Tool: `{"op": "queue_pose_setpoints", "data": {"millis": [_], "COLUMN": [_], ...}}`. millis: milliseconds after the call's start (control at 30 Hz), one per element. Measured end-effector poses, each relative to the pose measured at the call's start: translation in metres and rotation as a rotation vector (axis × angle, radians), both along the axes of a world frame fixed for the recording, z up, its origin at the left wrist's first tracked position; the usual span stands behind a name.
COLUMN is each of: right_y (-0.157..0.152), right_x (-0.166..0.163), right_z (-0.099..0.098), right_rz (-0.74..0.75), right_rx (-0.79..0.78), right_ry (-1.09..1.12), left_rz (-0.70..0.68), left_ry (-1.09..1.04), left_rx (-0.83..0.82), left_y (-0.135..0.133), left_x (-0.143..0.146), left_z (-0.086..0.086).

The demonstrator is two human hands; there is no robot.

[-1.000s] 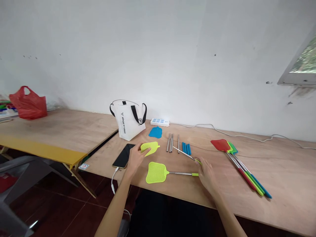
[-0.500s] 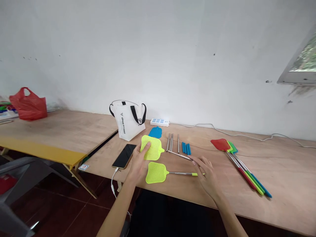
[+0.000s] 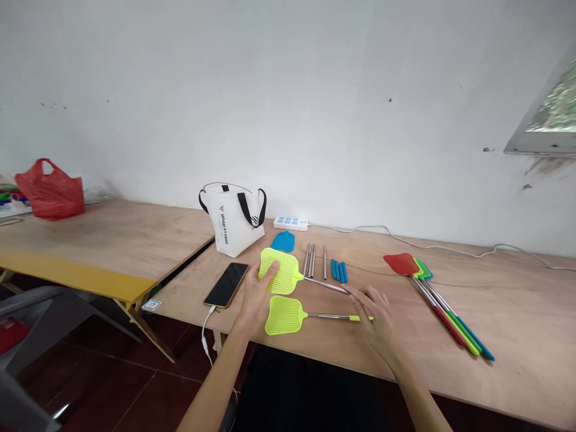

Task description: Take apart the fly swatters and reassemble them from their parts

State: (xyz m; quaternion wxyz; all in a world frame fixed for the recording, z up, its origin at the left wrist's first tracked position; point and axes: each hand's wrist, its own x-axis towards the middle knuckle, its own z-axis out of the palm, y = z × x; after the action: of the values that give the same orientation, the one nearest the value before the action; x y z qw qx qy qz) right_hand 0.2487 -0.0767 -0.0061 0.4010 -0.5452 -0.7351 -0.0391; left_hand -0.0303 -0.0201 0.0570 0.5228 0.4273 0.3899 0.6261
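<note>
My left hand [image 3: 257, 294] grips a yellow-green fly swatter head [image 3: 284, 277], thumb across its perforated face. A thin metal rod [image 3: 327, 285] meets the neck of that head, and my right hand [image 3: 372, 306] holds the rod's other end between thumb and fingers. Just below lies an assembled yellow-green fly swatter [image 3: 285, 315], its handle end partly under my right hand. Behind the rod are several loose metal tubes [image 3: 311, 261] and several blue handle grips [image 3: 339, 271]. Blue swatter heads [image 3: 283, 241] rest farther back.
Red, green and blue fly swatters [image 3: 443, 312] lie together on the right. A phone [image 3: 226, 285] on a cable lies left of my hands, near a white bag [image 3: 237, 225]. A power strip [image 3: 290, 223] sits by the wall. A red bag [image 3: 51, 192] stands on the left table.
The swatter head in my left hand has moved slightly right, and its neck now meets the rod's tip, where a gap showed before. My right hand has barely moved.
</note>
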Motion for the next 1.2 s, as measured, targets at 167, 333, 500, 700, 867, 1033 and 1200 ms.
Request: {"op": "queue_pose_setpoints", "data": {"millis": [167, 333, 500, 700, 867, 1033, 1200], "right_y": [-0.001, -0.005, -0.004, -0.008, -0.014, -0.016, -0.016], "right_x": [0.005, 0.011, 0.016, 0.015, 0.001, -0.012, -0.009], "right_z": [0.0, 0.008, 0.008, 0.013, 0.021, 0.019, 0.015], "right_rz": [-0.046, -0.098, -0.047, 0.081, 0.04, -0.005, -0.051], "right_rx": [0.062, 0.09, 0.063, -0.116, -0.134, -0.077, -0.041], "right_ry": [-0.055, -0.124, -0.121, -0.03, -0.051, -0.117, -0.193], "left_rz": [0.042, 0.028, 0.011, 0.016, -0.068, -0.185, -0.243], "left_ry": [0.069, 0.165, 0.236, 0.277, 0.205, 0.167, 0.174], "left_rx": [0.04, 0.103, 0.155, 0.186, 0.112, 0.028, 0.0], "left_y": [-0.005, -0.006, -0.005, -0.005, -0.012, -0.019, -0.018], "left_x": [0.006, 0.006, 0.003, 0.0, 0.012, 0.032, 0.034], "left_z": [0.004, 0.002, -0.001, 0.001, 0.001, -0.005, -0.009]}}
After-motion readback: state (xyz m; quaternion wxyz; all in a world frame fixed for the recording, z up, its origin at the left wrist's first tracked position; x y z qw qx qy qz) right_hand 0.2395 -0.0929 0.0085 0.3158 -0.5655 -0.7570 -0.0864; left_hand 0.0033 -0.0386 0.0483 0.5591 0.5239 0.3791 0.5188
